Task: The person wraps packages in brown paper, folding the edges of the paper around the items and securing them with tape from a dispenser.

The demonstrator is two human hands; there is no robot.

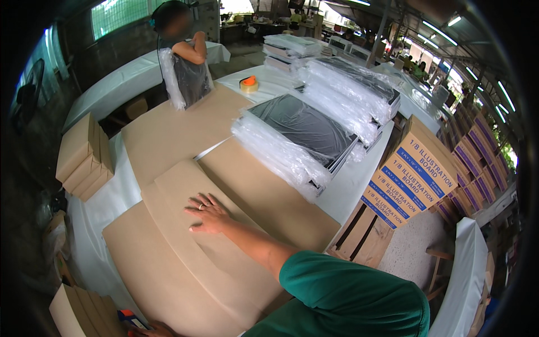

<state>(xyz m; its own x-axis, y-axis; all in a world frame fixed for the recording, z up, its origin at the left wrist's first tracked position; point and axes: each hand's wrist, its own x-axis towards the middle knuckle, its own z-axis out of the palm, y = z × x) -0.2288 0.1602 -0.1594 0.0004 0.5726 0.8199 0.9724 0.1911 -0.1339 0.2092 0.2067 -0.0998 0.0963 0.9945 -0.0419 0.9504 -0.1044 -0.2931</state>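
My right hand [208, 214] lies palm down with fingers spread on a folded flap of a large brown paper sheet [224, 269]. A ring shows on one finger. At the bottom edge, my left hand [160, 329] is mostly cut off by the frame. It is close to an orange and dark blue tool [130, 318], perhaps a tape dispenser; whether it grips it does not show. More brown paper [185, 123] covers the table beyond. To the right of the fold lie plastic-wrapped black boards [303, 126], stacked flat.
Brown wrapped packages stand at the left [84, 157] and lower left [78, 312]. Orange and tan tape rolls [249, 84] sit on the white table cover. Blue-banded cartons [412, 168] rise at the right. Across the table, a person [185, 56] holds a plastic-wrapped dark board [193, 81].
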